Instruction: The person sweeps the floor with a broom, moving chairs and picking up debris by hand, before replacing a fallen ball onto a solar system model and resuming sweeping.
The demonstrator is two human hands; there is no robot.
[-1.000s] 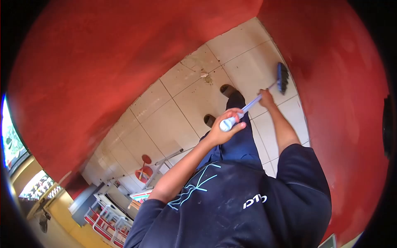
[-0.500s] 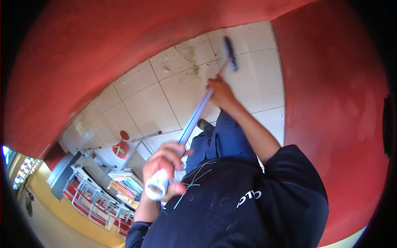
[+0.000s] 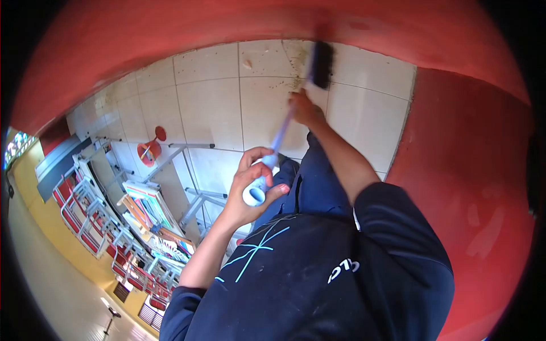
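The person stands on a pale tiled floor (image 3: 210,108) hemmed in by red walls (image 3: 466,170), looking down along a dark blue shirt (image 3: 318,273) and dark trousers (image 3: 318,182). Both hands grip a broom (image 3: 281,133) that runs from the middle of the frame up toward the top centre.

The left hand (image 3: 250,187), at centre frame, is wrapped around the pale top end of the handle, fingers (image 3: 253,159) curled over it and the thumb pressing from below; the open end of the tube faces the camera. The right hand (image 3: 304,108), higher up and just right of centre, is closed around the handle close to the head, arm stretched out.

The dark brush head (image 3: 321,62) sits at the top centre, on the floor right where the tiles meet the upper wall. It looks blurred. Specks of dirt (image 3: 287,85) lie on the tiles just left of it, and a small scrap (image 3: 247,65) lies a little farther left.

At left of centre a red stool (image 3: 151,150) stands on the tiles beside a grey metal frame (image 3: 190,170). Below these, in the lower left, are red-and-white racks (image 3: 91,221) and a stack of coloured boards (image 3: 151,210), alongside a yellow strip of floor (image 3: 45,261).
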